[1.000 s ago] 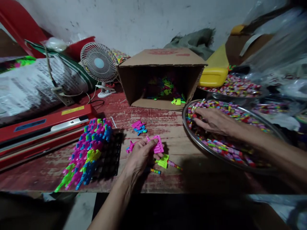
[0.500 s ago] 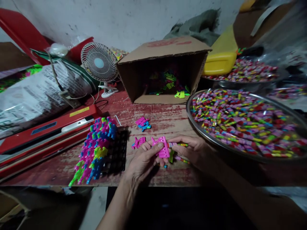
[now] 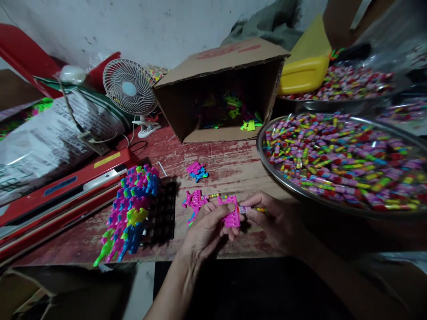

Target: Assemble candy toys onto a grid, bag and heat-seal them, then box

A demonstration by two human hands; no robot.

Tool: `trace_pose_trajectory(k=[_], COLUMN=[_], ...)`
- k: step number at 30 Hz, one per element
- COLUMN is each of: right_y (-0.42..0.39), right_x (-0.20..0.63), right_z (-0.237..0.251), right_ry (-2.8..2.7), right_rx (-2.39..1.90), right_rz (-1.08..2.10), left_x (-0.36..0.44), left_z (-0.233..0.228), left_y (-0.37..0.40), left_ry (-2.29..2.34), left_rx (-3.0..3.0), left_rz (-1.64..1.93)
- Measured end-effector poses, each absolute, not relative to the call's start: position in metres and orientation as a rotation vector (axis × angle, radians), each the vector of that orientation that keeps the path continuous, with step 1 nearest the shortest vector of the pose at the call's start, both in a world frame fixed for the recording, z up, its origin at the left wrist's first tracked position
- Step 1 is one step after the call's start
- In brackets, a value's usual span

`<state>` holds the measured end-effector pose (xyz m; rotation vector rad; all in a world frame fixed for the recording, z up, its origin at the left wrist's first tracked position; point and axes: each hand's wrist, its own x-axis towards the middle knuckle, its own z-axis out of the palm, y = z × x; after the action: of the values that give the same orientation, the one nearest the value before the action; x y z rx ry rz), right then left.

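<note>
My left hand (image 3: 203, 229) grips a small pink plastic toy piece (image 3: 229, 211) near the table's front edge. My right hand (image 3: 271, 218) pinches a thin, wrapped candy stick (image 3: 251, 209) whose end touches the pink piece. Just left of my hands lies another pink toy (image 3: 193, 200) with a candy stick in it. Further back sit a pink and a blue piece (image 3: 197, 171). A big metal tray (image 3: 276, 175) heaped with colourful candy sticks stands to the right.
A black rack (image 3: 162, 218) loaded with several coloured toys (image 3: 131, 209) lies at the left. An open cardboard box (image 3: 220, 95) with more toy pieces lies on its side behind. A small fan (image 3: 130, 89), a red sealer (image 3: 63, 186), sacks and a yellow container (image 3: 303, 73) crowd the back.
My right hand left the candy tray, came over with a candy stick and now meets the pink piece in my left hand. The view shifted slightly.
</note>
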<state>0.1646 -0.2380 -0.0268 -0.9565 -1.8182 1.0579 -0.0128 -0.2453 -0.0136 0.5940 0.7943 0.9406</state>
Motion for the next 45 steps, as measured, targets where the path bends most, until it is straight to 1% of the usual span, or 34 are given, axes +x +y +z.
trace_pose_trajectory(k=[5, 13, 17, 22, 25, 29, 32, 35, 37, 40, 42, 45], right_y=[-0.240, -0.238, -0.238, -0.232, -0.214, -0.167, -0.132, -0.111, -0.104, -0.103, -0.106, -0.111], right_x=[0.165, 0.173, 0.173, 0.167, 0.163, 0.142, 0.109, 0.075, 0.060, 0.053, 0.055, 0.059], right_z=[-0.024, -0.034, -0.040, -0.030, -0.027, -0.028, -0.027, -0.028, -0.031, -0.037, -0.038, -0.037], right_ry=[-1.946, -2.153, -2.121, -2.013, -1.928, -1.806, -2.044, -2.364, -2.481, -2.548, -2.586, -2.632], right_rx=[-0.877, -0.960, -0.917, -0.968, -1.107, -1.205, -1.160, -1.197, -1.244, -1.280, -1.280, -1.259], right_rz=[0.982, 0.895, 0.846, 0.983, 1.015, 0.881, 0.733, 0.489, 0.385, 0.342, 0.302, 0.254], left_x=[-0.015, -0.008, -0.010, -0.022, -0.034, -0.049, -0.055, -0.056, -0.056, -0.056, -0.055, -0.053], left_z=[-0.011, -0.022, -0.025, -0.019, -0.014, -0.009, -0.006, -0.010, -0.017, -0.031, -0.038, -0.041], left_y=[-0.250, -0.254, -0.254, -0.248, -0.245, -0.244, -0.245, -0.243, -0.241, -0.236, -0.234, -0.231], left_ry=[0.862, 0.915, 0.896, 0.926, 1.046, 1.230, 1.386, 1.728, 1.916, 2.100, 2.138, 2.071], left_rx=[0.641, 0.682, 0.774, 0.842, 0.888, 0.929, 1.065, 1.381, 1.616, 1.874, 1.965, 2.042], left_rz=[0.905, 0.895, 0.909, 0.893, 0.932, 0.925, 0.963, 1.010, 0.962, 0.876, 0.836, 0.805])
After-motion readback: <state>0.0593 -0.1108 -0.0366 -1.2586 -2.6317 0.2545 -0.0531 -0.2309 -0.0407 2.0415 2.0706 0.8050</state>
